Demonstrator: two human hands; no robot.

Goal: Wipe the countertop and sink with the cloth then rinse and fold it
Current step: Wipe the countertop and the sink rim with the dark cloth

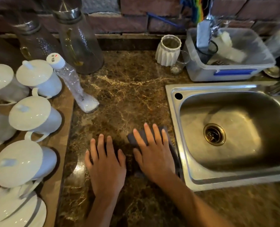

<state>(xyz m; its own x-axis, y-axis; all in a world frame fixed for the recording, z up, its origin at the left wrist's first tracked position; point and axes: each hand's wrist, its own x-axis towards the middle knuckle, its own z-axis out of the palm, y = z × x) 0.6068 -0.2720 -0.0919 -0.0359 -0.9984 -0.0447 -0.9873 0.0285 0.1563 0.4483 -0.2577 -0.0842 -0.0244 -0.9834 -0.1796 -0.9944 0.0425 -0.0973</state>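
We've got the right hand (pixel 154 154) spread flat on the cloth (pixel 138 138), lower middle by the sink (pixel 173 115). Left hand (pixel 105 166) spread, apparently bracing on the counter (pixel 129 89). Press evenly, overlap strokes.

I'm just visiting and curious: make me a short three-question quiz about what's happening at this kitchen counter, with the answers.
1. True or false: the right hand lies flat on the dark cloth.
2. Which is the cloth nearest to? A) the white vase B) the sink C) the lidded cups
3. Fill in: the left hand rests with straight fingers on the bare ______.

Key: 1 true. 2 B, it lies beside the sink's left rim. 3 countertop.
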